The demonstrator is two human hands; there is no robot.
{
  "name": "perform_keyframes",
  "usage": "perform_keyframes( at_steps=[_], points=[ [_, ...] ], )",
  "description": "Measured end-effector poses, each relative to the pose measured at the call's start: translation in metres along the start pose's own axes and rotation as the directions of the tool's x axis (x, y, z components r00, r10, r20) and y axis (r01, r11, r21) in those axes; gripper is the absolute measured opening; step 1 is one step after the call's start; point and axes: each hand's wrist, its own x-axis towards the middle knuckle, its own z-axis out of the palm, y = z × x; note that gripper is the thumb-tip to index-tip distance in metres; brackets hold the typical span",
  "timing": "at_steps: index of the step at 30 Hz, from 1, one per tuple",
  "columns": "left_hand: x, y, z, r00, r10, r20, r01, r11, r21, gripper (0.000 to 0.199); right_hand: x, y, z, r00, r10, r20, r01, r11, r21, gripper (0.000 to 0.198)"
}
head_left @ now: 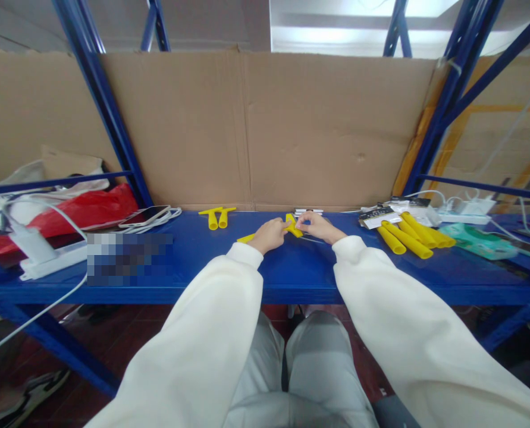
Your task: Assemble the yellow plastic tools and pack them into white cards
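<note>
My left hand (269,233) is closed around a yellow T-shaped tool (294,226), whose crosspiece shows between my hands. A yellow end (245,238) sticks out on the other side of my left hand, apparently its handle. The fingers of my right hand (317,227) are pinched together at the crosspiece; whatever small thing they may hold is hidden. Two more yellow T-shaped tools (218,218) lie side by side to the left. Just behind my right hand is a small white and black item (308,211), too small to make out.
Several yellow tubular handles (410,236) lie at the right with black-and-white packages (379,217) and a green plastic bag (479,241). A power strip (55,258), cables and a red bag (90,209) occupy the left. Cardboard (291,131) stands behind the blue shelf (193,261).
</note>
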Motion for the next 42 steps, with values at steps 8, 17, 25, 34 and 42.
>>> perform_keyframes(
  at_steps=[8, 17, 25, 34, 42],
  points=[
    [0.001, 0.0, 0.0, 1.0, 0.008, -0.013, -0.008, 1.0, 0.016, 0.042, 0.002, 0.007, 0.006, 0.994, -0.102, -0.043, 0.098, 0.992, -0.08, 0.014],
    [0.001, -0.003, 0.003, 0.999, 0.021, -0.029, -0.021, 1.0, -0.008, 0.041, -0.001, 0.0, 0.011, 0.997, -0.015, -0.069, -0.001, 0.976, -0.217, 0.014],
    [0.001, -0.003, 0.001, 0.999, 0.016, -0.041, -0.016, 1.0, -0.005, 0.043, -0.005, -0.006, 0.016, 0.979, 0.131, -0.158, -0.148, 0.984, -0.097, 0.007],
    [0.001, -0.004, 0.003, 0.995, 0.005, -0.101, -0.012, 0.998, -0.061, 0.041, -0.006, -0.013, 0.019, 0.944, 0.308, -0.12, -0.261, 0.916, 0.304, 0.016],
    [0.001, -0.005, 0.003, 0.993, 0.016, -0.116, -0.023, 0.998, -0.057, 0.044, -0.019, -0.043, 0.007, 0.887, 0.41, 0.213, -0.455, 0.701, 0.549, 0.012]
  ],
)
